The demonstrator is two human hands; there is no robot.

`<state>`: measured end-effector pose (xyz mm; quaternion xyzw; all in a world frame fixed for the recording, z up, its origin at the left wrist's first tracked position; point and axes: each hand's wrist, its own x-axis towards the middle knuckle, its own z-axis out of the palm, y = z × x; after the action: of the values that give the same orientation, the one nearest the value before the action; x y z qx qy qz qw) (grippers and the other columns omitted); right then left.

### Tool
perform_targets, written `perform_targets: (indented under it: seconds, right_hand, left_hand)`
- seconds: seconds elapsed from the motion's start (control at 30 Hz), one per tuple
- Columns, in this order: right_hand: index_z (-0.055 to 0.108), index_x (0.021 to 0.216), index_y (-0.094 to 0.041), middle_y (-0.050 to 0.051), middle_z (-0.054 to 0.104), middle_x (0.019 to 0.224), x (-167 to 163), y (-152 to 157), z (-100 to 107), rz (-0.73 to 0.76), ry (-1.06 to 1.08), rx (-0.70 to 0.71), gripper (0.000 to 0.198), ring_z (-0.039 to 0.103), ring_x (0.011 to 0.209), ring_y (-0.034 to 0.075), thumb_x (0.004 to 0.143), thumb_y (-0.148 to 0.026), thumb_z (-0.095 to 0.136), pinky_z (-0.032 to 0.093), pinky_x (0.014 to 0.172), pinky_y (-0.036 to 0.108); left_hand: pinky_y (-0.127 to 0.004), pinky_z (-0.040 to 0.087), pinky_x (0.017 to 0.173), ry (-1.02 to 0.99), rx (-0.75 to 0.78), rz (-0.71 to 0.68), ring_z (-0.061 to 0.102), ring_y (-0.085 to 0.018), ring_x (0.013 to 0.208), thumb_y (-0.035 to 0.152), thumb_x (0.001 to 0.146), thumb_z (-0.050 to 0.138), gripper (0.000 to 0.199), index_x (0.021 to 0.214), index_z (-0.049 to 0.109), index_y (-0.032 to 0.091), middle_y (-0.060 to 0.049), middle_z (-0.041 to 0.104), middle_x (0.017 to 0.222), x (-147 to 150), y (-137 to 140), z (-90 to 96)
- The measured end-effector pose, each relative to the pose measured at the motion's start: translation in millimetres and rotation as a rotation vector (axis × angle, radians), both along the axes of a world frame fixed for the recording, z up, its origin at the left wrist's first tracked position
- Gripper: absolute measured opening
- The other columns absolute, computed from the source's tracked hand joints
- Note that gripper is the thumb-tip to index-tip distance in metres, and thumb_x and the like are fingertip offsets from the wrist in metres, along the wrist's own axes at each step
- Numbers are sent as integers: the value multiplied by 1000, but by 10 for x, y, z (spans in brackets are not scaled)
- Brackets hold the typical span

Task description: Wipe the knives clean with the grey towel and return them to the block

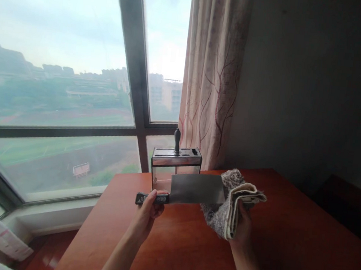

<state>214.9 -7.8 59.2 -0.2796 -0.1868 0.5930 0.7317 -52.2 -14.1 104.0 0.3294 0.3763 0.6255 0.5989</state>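
A cleaver (195, 190) is held level above the table, its broad grey blade pointing right. My left hand (150, 209) is closed around its black handle (141, 198). In my right hand (244, 227) is a folded grey and cream cloth (230, 213), bunched around the blade's far end, so the tip is hidden. Most of my right fingers are behind the cloth. Just beyond the blade stands a knife block (177, 157) with clear sides and a slotted metal top. One knife with a dark handle (177, 141) stands upright in it.
The reddish-brown wooden table (168, 254) spreads beneath both hands. A large window (58, 96) with a dark frame lies to the left and ahead. A patterned curtain (211, 69) hangs behind the knife block, beside a dark wall (301, 87).
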Motion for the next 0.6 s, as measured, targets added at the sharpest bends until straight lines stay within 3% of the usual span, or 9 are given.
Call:
perform_targets:
  seconds: [0.17,0.4,0.6]
  right_hand:
    - [67,103,-25,1,75,94,-174,-46,90,87,-64,-99,41,71,85,26,64,-32,79,57,74,38]
    - [66,102,-20,3,75,93,-102,11,82,10,-108,-174,45,71,80,26,62,-36,81,56,77,38]
    - [66,101,-21,3,75,92,-122,-54,128,65,-126,-164,44,71,85,28,62,-37,81,55,77,39]
  left_hand:
    - [-22,28,47,195,113,-115,43,-9,49,43,82,59,34,85,70,11,0,54,54,-19,-15,-50]
    - [-24,32,51,336,184,-213,48,-11,51,40,83,59,29,90,70,14,-1,58,56,-184,-33,21]
    - [-23,34,49,287,126,-120,49,-12,51,43,80,62,30,83,70,14,-1,58,58,-173,-33,105]
